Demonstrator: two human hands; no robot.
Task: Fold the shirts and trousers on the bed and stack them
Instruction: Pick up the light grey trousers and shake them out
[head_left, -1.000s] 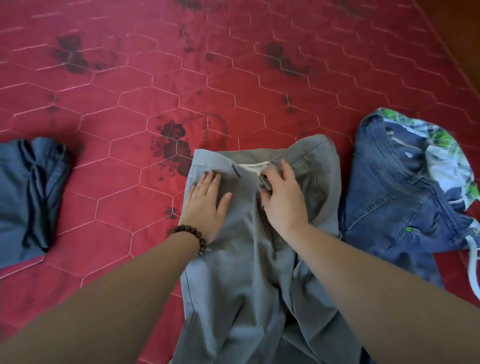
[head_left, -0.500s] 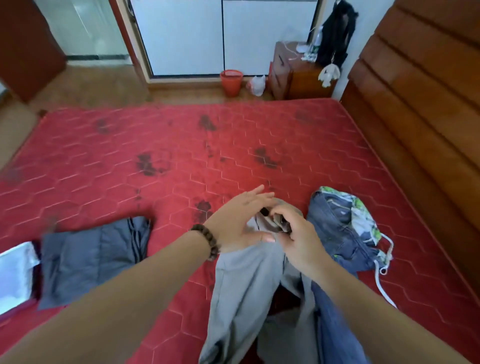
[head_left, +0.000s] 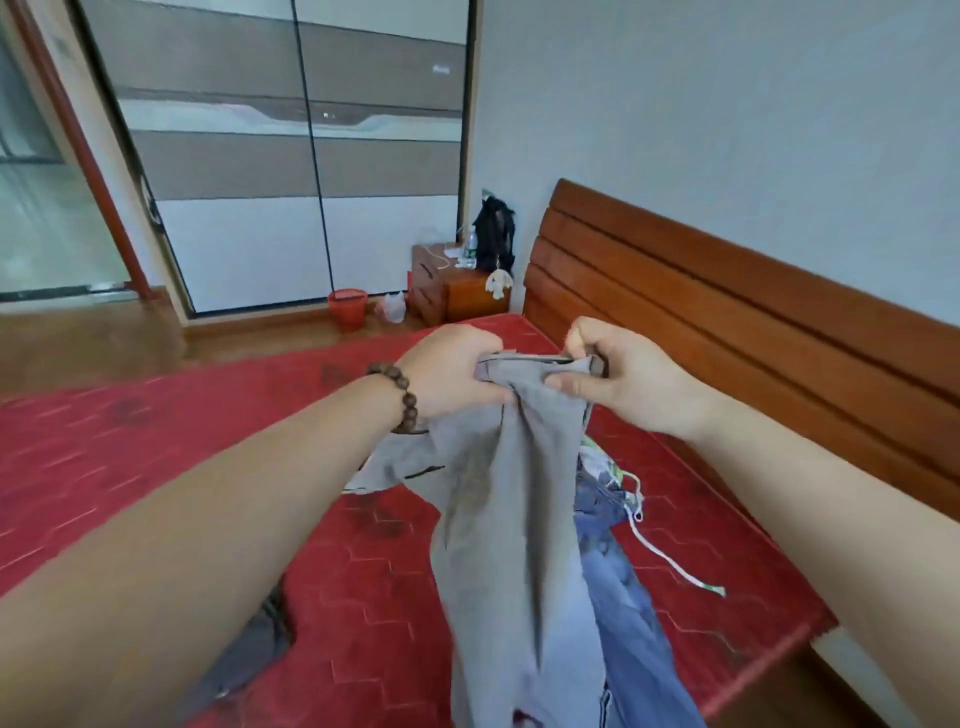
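Observation:
Grey trousers (head_left: 514, 530) hang in the air above the red bed (head_left: 374, 561), held up by their waistband. My left hand (head_left: 454, 371) grips the left end of the waistband. My right hand (head_left: 618, 374) pinches the right end. The legs drop down toward the bottom of the view. Blue jeans (head_left: 634, 623) lie on the bed behind and right of the grey trousers, with a green-and-white patterned garment (head_left: 605, 467) and its white drawstring (head_left: 670, 558) beside them. A dark grey garment (head_left: 244, 660) lies under my left forearm, mostly hidden.
A wooden headboard (head_left: 727, 322) runs along the bed's right side. Beyond the bed stand a wooden nightstand (head_left: 452, 291), a red bucket (head_left: 347, 307) and a sliding wardrobe (head_left: 291, 171). Wooden floor lies at the left.
Both hands took hold of the grey trousers' waistband and lifted them off the bed. The view has tilted up from the mattress to the room.

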